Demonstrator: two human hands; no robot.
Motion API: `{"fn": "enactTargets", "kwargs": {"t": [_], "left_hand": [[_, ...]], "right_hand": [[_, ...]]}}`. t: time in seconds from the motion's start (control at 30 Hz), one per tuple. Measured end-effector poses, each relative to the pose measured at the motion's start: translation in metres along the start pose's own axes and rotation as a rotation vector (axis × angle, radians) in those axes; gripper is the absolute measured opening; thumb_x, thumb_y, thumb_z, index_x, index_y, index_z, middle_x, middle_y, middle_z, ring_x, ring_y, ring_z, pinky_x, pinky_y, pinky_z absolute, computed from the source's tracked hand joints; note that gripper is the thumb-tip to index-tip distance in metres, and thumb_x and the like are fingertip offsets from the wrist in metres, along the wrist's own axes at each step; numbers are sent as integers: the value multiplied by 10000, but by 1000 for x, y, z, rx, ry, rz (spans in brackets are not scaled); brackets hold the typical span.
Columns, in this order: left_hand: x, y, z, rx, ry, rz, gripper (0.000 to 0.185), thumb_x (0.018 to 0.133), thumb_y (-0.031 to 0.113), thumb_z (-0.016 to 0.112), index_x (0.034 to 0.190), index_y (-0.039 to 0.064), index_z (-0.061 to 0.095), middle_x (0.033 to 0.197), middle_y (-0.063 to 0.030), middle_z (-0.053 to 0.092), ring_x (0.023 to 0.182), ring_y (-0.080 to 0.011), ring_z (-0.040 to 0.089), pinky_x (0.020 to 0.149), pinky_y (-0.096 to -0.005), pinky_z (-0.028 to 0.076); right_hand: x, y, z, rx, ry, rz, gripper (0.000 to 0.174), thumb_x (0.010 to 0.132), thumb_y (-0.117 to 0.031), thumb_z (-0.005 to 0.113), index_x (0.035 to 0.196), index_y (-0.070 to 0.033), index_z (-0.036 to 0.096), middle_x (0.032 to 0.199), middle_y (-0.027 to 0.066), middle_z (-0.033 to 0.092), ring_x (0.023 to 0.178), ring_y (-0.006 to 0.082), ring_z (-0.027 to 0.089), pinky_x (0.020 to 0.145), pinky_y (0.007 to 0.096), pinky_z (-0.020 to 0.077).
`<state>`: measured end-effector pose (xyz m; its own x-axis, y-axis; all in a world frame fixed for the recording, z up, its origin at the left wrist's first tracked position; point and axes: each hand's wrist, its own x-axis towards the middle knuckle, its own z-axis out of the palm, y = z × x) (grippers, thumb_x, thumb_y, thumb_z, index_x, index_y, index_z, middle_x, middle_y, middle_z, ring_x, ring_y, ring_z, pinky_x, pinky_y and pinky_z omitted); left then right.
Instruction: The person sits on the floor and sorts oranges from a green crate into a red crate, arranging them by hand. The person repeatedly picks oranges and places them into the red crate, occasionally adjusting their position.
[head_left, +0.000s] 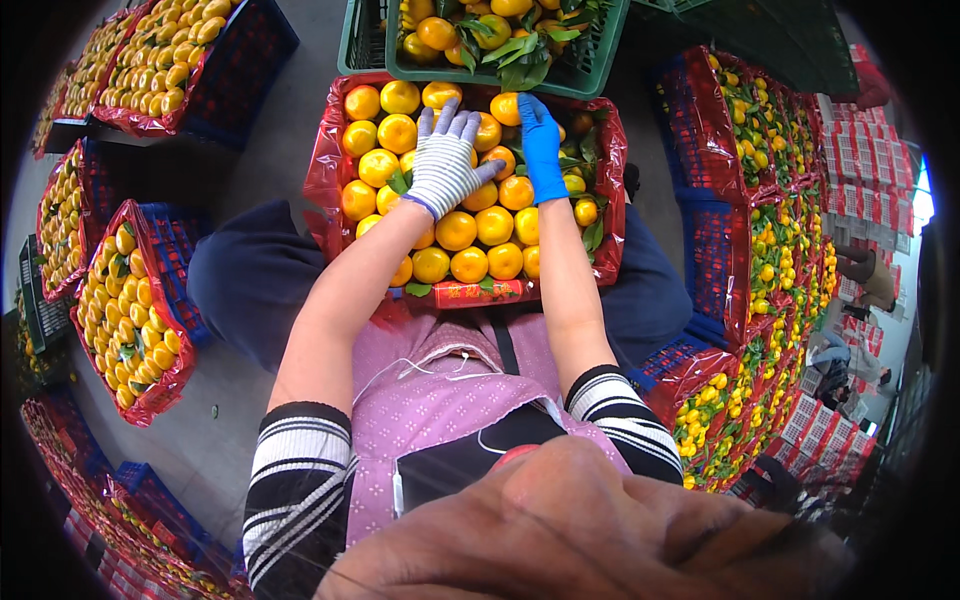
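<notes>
A crate lined with red plastic film (318, 161) stands before me, with rows of orange mandarins (457, 230) in it. My left hand (448, 161), in a white and grey striped glove, lies palm down over the rows with its fingers apart. In a blue glove, my right hand (541, 150) grips a mandarin (505, 109) near the crate's far side. Its fingertips are partly hidden behind the fruit. Right of this hand, smaller mandarins with green leaves (592, 235) fill the crate's shaded side.
Beyond the crate, a green plastic basket (506, 81) holds loose leafy mandarins. Film-lined blue crates of mandarins (127, 319) stand on the floor at left. More blue crates (705, 255) are stacked at right. People (866, 277) are at the far right.
</notes>
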<state>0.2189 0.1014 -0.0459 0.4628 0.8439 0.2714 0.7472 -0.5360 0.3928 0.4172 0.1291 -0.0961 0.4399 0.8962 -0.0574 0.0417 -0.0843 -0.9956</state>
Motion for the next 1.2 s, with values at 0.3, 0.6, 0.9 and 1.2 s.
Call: {"fn": "enactTargets", "kwargs": {"t": [0.3,0.6,0.9,1.2], "left_hand": [[-3,-2,1,-23,37,2,816,830,610,711,1391,30,593,1420,-145,596,1469,-350,402,1249,-587,173],[-4,-4,-1,18,12,5,835,846,635,683,1391,9,594,1424,-172,588,1476,-353,390,1249,-584,159],[-5,-8,-7,63,-45,-54,871,846,632,682,1429,-3,556,1429,-197,562,1489,-368,367,1241,-592,164],[3,1,0,91,41,52,804,803,588,761,1364,34,601,1354,-187,579,1410,-373,430,1176,-633,258]], "right_hand": [[-30,-26,22,63,22,58,622,896,-175,805,1410,66,552,1282,132,671,1107,200,635,970,327,524],[-10,-44,44,-232,-138,85,609,918,-304,780,1334,105,605,1275,184,699,1117,226,633,1001,361,490],[13,-129,78,-1608,-516,-168,460,959,-515,631,1193,-131,731,1107,169,732,983,367,709,813,455,584],[65,-125,102,-807,-289,-850,450,768,-260,786,1148,-38,690,1080,177,699,1020,353,656,891,433,547]]}}
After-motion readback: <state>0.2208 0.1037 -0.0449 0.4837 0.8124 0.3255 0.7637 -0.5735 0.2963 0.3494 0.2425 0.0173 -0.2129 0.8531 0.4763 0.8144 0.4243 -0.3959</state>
